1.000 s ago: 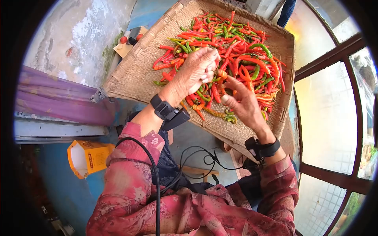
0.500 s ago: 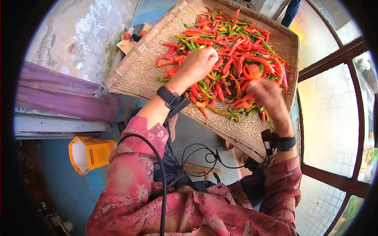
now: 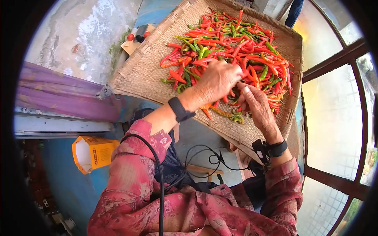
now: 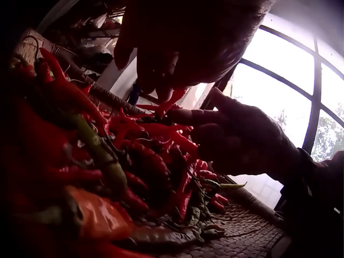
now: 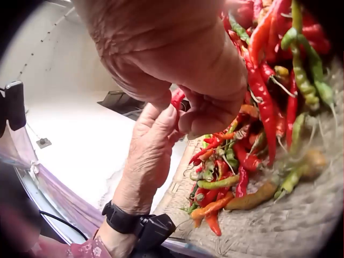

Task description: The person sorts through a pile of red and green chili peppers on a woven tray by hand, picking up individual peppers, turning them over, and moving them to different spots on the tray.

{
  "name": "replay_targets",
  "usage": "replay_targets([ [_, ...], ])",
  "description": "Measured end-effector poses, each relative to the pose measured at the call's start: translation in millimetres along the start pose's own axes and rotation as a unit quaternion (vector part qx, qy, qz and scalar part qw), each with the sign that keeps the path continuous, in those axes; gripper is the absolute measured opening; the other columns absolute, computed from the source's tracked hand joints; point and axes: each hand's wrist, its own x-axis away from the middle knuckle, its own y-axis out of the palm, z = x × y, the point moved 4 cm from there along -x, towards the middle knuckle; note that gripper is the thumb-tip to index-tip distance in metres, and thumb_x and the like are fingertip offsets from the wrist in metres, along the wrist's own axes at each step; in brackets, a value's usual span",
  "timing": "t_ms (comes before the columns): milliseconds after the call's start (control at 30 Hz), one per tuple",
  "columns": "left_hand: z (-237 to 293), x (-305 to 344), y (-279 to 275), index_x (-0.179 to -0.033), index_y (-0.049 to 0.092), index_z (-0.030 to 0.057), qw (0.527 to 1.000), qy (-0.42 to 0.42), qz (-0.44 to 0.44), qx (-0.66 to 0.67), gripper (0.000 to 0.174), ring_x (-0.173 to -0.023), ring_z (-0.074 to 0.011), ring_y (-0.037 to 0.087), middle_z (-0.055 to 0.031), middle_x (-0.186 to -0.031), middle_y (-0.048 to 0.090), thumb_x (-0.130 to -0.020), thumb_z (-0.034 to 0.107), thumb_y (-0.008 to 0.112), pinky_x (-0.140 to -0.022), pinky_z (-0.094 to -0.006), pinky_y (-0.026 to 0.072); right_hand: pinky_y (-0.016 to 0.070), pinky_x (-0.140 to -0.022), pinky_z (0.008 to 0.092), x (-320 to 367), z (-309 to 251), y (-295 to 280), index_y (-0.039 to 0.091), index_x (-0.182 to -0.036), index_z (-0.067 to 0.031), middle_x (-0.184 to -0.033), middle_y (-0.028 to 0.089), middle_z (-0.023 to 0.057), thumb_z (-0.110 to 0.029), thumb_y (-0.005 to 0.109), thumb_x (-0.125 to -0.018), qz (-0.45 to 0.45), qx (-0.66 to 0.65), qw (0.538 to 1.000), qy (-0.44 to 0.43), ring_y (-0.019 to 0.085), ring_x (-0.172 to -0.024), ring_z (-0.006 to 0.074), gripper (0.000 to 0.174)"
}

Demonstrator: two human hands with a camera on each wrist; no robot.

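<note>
Pinching a red chili pepper (image 5: 178, 97), your left hand (image 3: 218, 80) sat beside your right hand (image 3: 258, 112), whose curled fingers' hold was unclear.

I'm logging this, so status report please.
Left grip pinches red pepper. Right grip close alongside, hold unclear. Both over pepper pile, nothing visibly in the way.

Peppers (image 3: 232, 33) in a tray (image 3: 141, 74), left hand (image 3: 220, 80) and right hand (image 3: 258, 108) over them, curtain (image 3: 65, 92) and carton (image 3: 102, 153) at left, window (image 3: 332, 118) at right
</note>
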Motion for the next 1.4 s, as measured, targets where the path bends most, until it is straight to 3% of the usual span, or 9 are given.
replay_targets([
  [333,5.3,10.6,-1.6,-0.084,0.06,0.0038,0.98,-0.039,-0.073,0.181,0.011,-0.072,-0.0245,0.063,-0.0091,-0.075,0.062,-0.077,0.011,0.066,-0.066,-0.0327,0.0493,0.0396,-0.046,0.0215,-4.8,1.6,-25.0,0.057,-0.082,-0.0071,-0.066,0.054,-0.0011,-0.028,0.052,-0.093,0.123,-0.14,0.982,-0.009,0.048,-0.051,0.0063,0.024],
  [467,-33.8,2.7,-22.8,-0.083,0.062,0.0056,0.992,-0.121,-0.014,0.022,0.011,-0.075,-0.0244,0.061,-0.0085,-0.076,0.062,-0.077,0.015,0.065,-0.065,-0.0333,0.0484,0.0434,-0.052,0.0235,-12.9,-30.2,-61.2,0.057,-0.087,-0.0064,-0.072,0.058,0.0025,-0.024,0.051,-0.094,0.142,-0.245,0.953,-0.11,0.052,-0.057,0.0094,0.02],
  [600,-52.7,11.2,-13.7,-0.082,0.062,0.0073,0.965,-0.051,-0.046,-0.253,0.009,-0.085,-0.027,0.056,-0.0081,-0.081,0.058,-0.078,0.015,0.062,-0.071,-0.0395,0.0456,0.0438,-0.058,0.0225,-13.6,-22.1,-80.0,0.056,-0.102,-0.0026,-0.079,0.06,0.0033,-0.028,0.047,-0.096,0.147,-0.406,0.9,-0.066,0.053,-0.064,0.0104,0.027],
  [733,-53.9,12.6,-1.1,-0.084,0.059,0.0093,0.941,-0.073,-0.13,-0.304,0.007,-0.09,-0.0299,0.051,-0.0081,-0.083,0.056,-0.082,0.015,0.056,-0.075,-0.0481,0.0403,0.0414,-0.052,0.0206,-5.4,-9.9,-50.3,0.059,-0.108,-0.0013,-0.071,0.056,-0.0002,-0.024,0.052,-0.094,0.125,-0.252,0.96,-0.005,0.049,-0.059,0.0058,0.028],
  [833,-40.9,10.4,-0.4,-0.085,0.054,0.0088,0.974,-0.049,-0.106,-0.195,0.006,-0.085,-0.0294,0.053,-0.0084,-0.08,0.056,-0.082,0.013,0.056,-0.073,-0.0468,0.0412,0.0457,-0.059,0.022,2.2,-26.2,-30.1,0.058,-0.111,0.0006,-0.079,0.06,0.0021,-0.016,0.055,-0.092,0.076,0.096,0.986,-0.114,0.054,-0.068,0.0073,0.026],
  [967,-0.6,8.1,7.8,-0.085,0.053,0.0063,0.995,0.045,-0.075,-0.056,0.004,-0.071,-0.0307,0.058,-0.01,-0.073,0.054,-0.083,0.01,0.053,-0.064,-0.0404,0.0467,0.0506,-0.067,0.0356,9.5,-39.1,-1.5,0.058,-0.111,-0.0037,-0.091,0.059,0.016,-0.007,0.065,-0.076,0.129,0.426,0.83,-0.337,0.061,-0.084,0.0308,0.035],
  [1067,13.9,16.9,15.9,-0.088,0.055,0.0061,0.99,0.016,-0.133,0.046,0.007,-0.076,-0.0307,0.06,-0.011,-0.074,0.054,-0.085,0.013,0.054,-0.064,-0.0396,0.0485,0.0498,-0.063,0.0376,4.7,-19.2,-1.1,0.058,-0.101,-0.0044,-0.09,0.06,0.0131,-0.011,0.065,-0.078,0.077,0.516,0.813,-0.258,0.06,-0.082,0.0308,0.025],
  [1233,-2.6,2.1,-7.8,-0.083,0.061,0.0056,0.967,-0.091,-0.198,0.129,0.015,-0.075,-0.0265,0.061,-0.0104,-0.076,0.06,-0.083,0.021,0.061,-0.064,-0.0341,0.0475,0.0426,-0.051,0.0424,7.9,-20.2,-4.0,0.054,-0.079,-0.0011,-0.059,0.052,0.019,-0.015,0.059,-0.086,0.027,0.399,0.903,-0.154,0.055,-0.057,0.0381,0.017],
  [1400,-93.2,-7.3,-36.5,-0.091,0.061,0.0055,0.983,-0.161,0.081,-0.039,0.021,-0.082,-0.027,0.059,-0.0119,-0.084,0.061,-0.083,0.025,0.06,-0.074,-0.0354,0.0457,0.0445,-0.053,0.0285,-4.4,-33.9,-49.9,0.059,-0.091,0.0007,-0.071,0.058,0.0005,-0.024,0.054,-0.093,0.097,0.215,0.968,-0.087,0.055,-0.062,0.0099,0.025],
])
